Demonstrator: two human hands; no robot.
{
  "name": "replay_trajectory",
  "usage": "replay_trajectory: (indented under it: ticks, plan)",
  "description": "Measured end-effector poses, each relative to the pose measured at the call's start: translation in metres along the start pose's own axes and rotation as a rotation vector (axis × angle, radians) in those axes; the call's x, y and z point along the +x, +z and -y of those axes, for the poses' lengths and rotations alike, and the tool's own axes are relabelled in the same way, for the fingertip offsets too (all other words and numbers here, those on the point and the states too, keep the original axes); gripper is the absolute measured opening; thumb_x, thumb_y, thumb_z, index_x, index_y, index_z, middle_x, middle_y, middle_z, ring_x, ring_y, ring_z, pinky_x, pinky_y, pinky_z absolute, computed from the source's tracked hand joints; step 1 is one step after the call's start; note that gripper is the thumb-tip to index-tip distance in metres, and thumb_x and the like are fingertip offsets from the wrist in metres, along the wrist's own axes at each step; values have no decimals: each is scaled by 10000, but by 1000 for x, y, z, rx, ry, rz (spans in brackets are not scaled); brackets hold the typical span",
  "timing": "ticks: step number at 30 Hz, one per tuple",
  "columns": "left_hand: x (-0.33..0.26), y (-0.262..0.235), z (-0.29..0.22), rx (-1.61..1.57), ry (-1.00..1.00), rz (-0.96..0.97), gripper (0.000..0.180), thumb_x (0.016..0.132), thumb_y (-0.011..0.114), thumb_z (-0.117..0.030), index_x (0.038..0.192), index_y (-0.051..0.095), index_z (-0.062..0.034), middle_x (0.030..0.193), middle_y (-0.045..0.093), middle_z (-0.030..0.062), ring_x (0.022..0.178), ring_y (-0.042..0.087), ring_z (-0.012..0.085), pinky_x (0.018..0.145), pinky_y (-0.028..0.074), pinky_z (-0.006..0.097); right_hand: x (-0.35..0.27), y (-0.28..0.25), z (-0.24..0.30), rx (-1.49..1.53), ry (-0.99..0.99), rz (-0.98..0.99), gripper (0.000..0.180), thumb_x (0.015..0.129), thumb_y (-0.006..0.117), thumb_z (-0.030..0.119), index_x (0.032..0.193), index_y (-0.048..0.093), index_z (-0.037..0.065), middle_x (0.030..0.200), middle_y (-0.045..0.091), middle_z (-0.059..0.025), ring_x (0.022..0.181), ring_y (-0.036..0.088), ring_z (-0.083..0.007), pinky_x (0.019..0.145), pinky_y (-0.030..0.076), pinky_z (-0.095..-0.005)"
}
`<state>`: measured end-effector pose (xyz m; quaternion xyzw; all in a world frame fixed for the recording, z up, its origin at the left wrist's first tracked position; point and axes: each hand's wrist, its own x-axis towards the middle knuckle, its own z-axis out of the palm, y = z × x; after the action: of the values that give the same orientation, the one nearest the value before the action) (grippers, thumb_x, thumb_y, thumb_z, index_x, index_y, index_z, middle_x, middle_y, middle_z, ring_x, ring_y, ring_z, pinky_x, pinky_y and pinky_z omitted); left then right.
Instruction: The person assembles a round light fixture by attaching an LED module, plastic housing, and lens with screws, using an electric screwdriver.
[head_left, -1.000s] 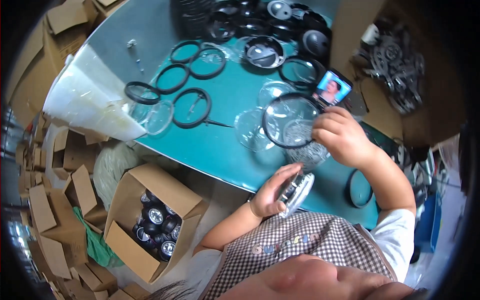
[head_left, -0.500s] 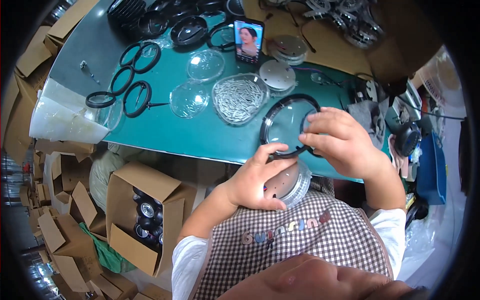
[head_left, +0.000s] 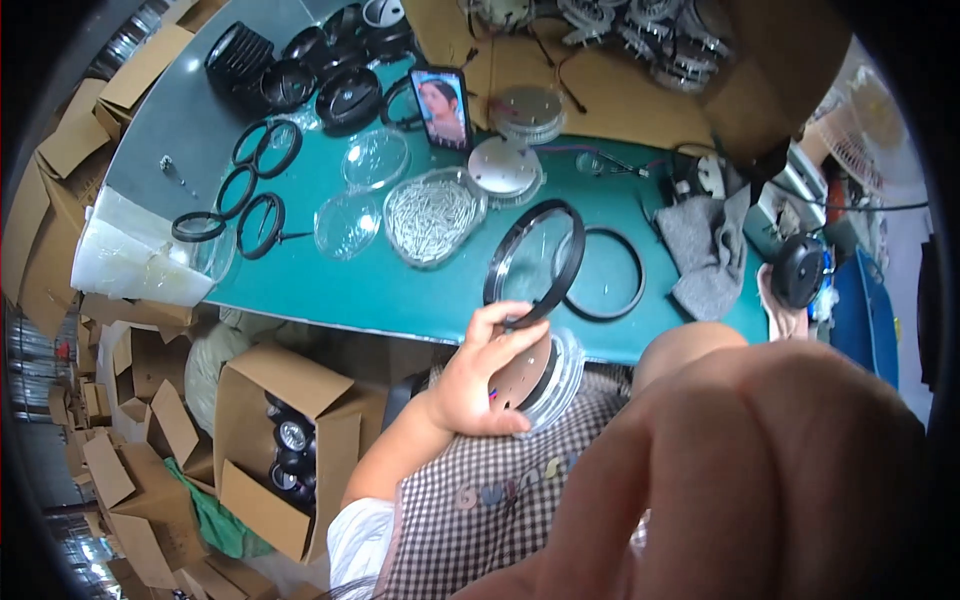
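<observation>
Left hand (head_left: pixel 480 375) sits at the near table edge, in front of the checked shirt (head_left: pixel 480 500). Fingers curled shut around a round lamp body (head_left: pixel 540 372) with clear ribbed rim, held at the chest. Fingertips also pinch the lower rim of a black lens ring (head_left: pixel 535 262), which stands tilted over the green table (head_left: pixel 400 290).

Right hand (head_left: pixel 740 470) is close to the camera, blurred, fills lower right of the head view. Can't tell whether it's closed or holding anything.

A second black ring (head_left: pixel 605 275) lies flat on the table, just behind and to the right of the held one. Clear tray of small metal screws (head_left: pixel 432 215) sits left of the held ring. Phone (head_left: pixel 442 108) propped upright behind the tray, screen lit. Two silver discs (head_left: pixel 505 165) right of phone. More black rings (head_left: pixel 262 225) and clear lens covers (head_left: pixel 375 158) spread on the left half. Grey cloth (head_left: pixel 705 250) at the right end. Open cardboard box (head_left: pixel 290 440) of round lamp units on the floor, lower left.
</observation>
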<state>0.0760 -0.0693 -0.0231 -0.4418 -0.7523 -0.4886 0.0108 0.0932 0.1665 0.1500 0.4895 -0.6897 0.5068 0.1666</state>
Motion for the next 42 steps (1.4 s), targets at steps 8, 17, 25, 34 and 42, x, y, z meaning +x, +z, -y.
replay_trajectory:
  ticks: [8, 17, 25, 34, 42]
  plan:
    - [-4, 14, 4, -62, 11, -83, 1026, 717, 771, -691, 1384, 526, 49, 1435, 335, 194, 1195, 506, 299, 1044, 417, 409, -48, -62, -11, 146, -8, -69, 288, 885, 695, 142, 1141, 633, 24, 1104, 629, -111, 965, 648, -263, 831, 530, -393]
    - [-7, 27, 37, -151, 18, -94, 1032, 703, 774, -699, 1388, 532, 34, 1434, 353, 205, 1212, 489, 316, 1061, 393, 419, 4, -4, -26, 328, 9, -158, 306, 886, 717, 157, 1150, 611, 44, 1082, 613, -87, 919, 642, -242, 780, 529, -363]
    - [13, 0, 1, -52, 2, -62, 1030, 714, 769, -694, 1383, 526, 52, 1440, 319, 186, 1230, 475, 315, 1069, 394, 420, -32, -48, -25, 534, 20, -283, 327, 886, 736, 171, 1158, 591, 61, 1063, 599, -66, 877, 636, -224, 735, 528, -337]
    - [27, -13, -24, 51, -73, -182, 981, 685, 816, -643, 1359, 558, 22, 1417, 364, 196, 1284, 455, 353, 1073, 421, 453, 0, 3, -63, 550, 141, -373, 393, 868, 720, 99, 1211, 551, 10, 1170, 584, -146, 908, 594, -186, 822, 499, -331]
    - [36, 1, -22, 387, -104, -183, 958, 630, 847, -585, 1385, 557, -72, 1476, 333, 155, 1255, 467, 354, 1043, 424, 465, -58, 53, -110, 458, 798, -308, 938, 857, 769, 284, 1573, 220, 26, 1439, 467, -209, 1331, 473, -264, 1101, 380, -428]
